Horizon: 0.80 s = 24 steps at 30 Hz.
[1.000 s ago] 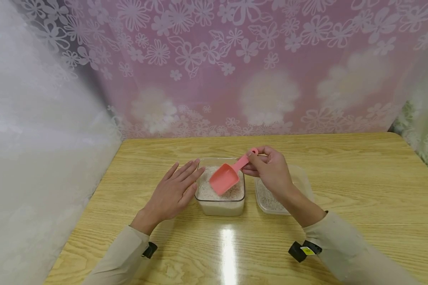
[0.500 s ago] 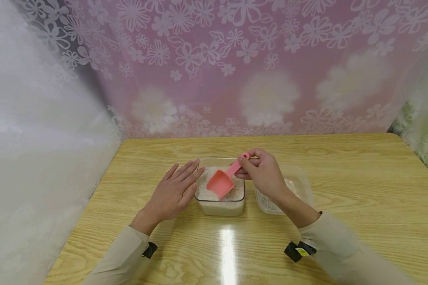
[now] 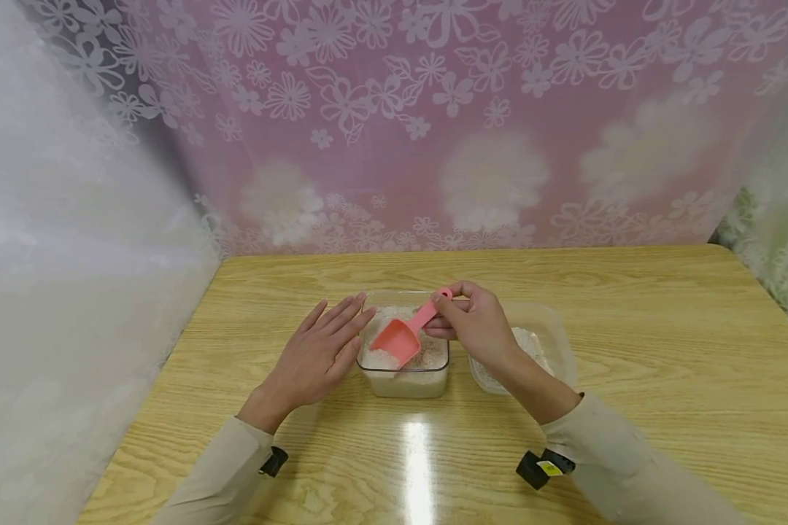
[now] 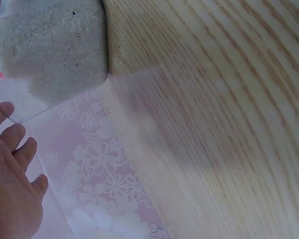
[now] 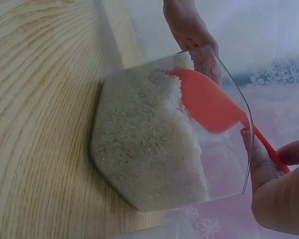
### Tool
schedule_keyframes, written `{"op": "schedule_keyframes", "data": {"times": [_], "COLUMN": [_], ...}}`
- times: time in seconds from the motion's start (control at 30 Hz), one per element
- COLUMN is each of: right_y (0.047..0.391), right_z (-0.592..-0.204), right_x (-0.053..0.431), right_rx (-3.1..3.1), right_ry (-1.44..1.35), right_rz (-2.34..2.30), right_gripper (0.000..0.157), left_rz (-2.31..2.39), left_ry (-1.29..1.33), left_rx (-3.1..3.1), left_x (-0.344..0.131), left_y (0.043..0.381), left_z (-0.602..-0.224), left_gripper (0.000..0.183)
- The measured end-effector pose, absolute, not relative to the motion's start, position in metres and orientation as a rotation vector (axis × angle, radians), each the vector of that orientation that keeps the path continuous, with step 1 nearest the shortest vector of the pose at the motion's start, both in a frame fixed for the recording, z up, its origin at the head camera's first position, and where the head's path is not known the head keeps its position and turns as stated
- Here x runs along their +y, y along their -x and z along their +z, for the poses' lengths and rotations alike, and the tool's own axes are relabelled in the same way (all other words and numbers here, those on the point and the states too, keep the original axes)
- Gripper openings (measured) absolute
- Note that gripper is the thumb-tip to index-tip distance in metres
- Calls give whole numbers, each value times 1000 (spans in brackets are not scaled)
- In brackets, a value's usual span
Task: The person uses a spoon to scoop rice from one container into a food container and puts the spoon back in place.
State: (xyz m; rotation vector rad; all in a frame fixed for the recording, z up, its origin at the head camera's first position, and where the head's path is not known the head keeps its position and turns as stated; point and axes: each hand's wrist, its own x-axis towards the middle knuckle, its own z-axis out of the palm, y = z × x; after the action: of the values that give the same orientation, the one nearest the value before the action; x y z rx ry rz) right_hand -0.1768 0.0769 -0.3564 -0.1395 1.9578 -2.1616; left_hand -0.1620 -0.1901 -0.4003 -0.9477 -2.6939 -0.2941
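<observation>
A clear square container filled with white rice stands mid-table. My right hand pinches the handle of a pink scoop between thumb and fingers. The scoop's front lip is dug into the rice, and some grains lie at its mouth. In the right wrist view the scoop is seen through the clear wall, its edge in the rice. My left hand rests with straight fingers against the container's left rim. The left wrist view shows those fingers beside the clear wall.
A second, lower translucent container with some rice in it stands to the right, partly hidden under my right forearm. The wooden table ends at a pink flowered curtain behind.
My right hand has moved left and slightly down with the scoop. The scoop's lip has gone from above the rice into it. My left hand has stayed in place.
</observation>
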Motion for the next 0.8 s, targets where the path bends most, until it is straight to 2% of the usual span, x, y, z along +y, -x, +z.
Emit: {"op": "schedule_keyframes", "data": {"times": [0.63, 0.8], "right_y": [179, 182], "right_z": [-359, -361], "right_x": [81, 84], "right_rx": [1877, 1797], "right_ry": [58, 30], "right_rz": [-2189, -2233], "right_gripper": [24, 30], "left_rz": [-292, -293], "left_ry": [958, 958], "left_rx": [-2693, -2696], "left_x": [-190, -190], "left_y": [162, 162], "left_z": [-400, -400], "left_gripper": [48, 48]}}
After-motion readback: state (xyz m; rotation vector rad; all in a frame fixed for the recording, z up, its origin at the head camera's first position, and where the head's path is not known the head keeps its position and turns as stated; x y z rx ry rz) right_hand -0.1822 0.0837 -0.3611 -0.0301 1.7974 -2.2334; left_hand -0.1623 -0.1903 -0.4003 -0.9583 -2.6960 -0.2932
